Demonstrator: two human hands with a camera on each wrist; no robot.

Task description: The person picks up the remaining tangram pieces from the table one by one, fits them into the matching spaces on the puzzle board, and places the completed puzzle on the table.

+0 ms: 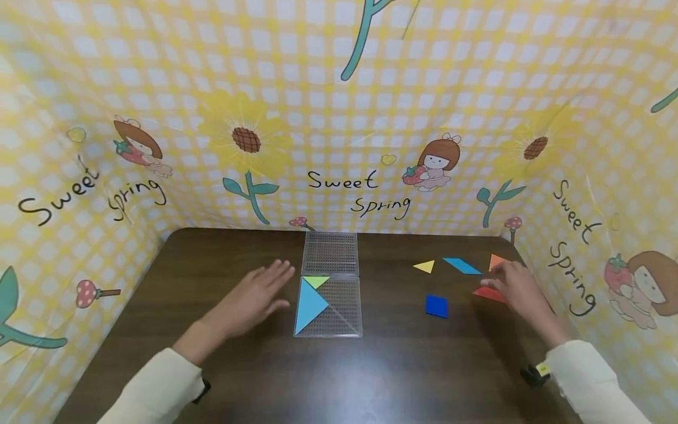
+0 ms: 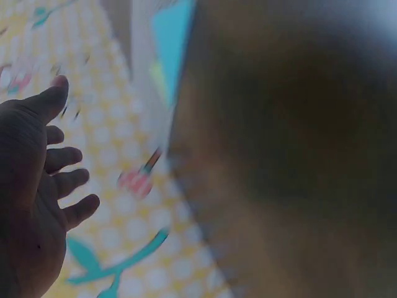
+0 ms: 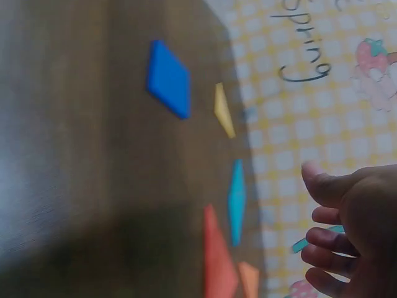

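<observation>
A clear, gridded two-panel case [image 1: 344, 330] lies on the table, with a light blue triangle [image 1: 311, 306] and a small green triangle [image 1: 316, 281] in its nearer panel. Just left of the case is my left hand [image 1: 254, 297], fingers extended and holding nothing. My right hand [image 1: 519, 288] hovers at the right over a red triangle [image 3: 218, 261] and an orange piece [image 1: 496, 261], partly covering both in the head view. In the right wrist view its fingers are loosely bent with nothing between them. Left of it lie a blue parallelogram [image 1: 462, 266], a yellow triangle [image 1: 425, 267] and a dark blue square [image 1: 436, 306].
The dark wooden table [image 1: 392, 371] carries the case near its far edge. A yellow checked cloth [image 1: 339, 135] with printed flowers and lettering rises behind the table and along both sides.
</observation>
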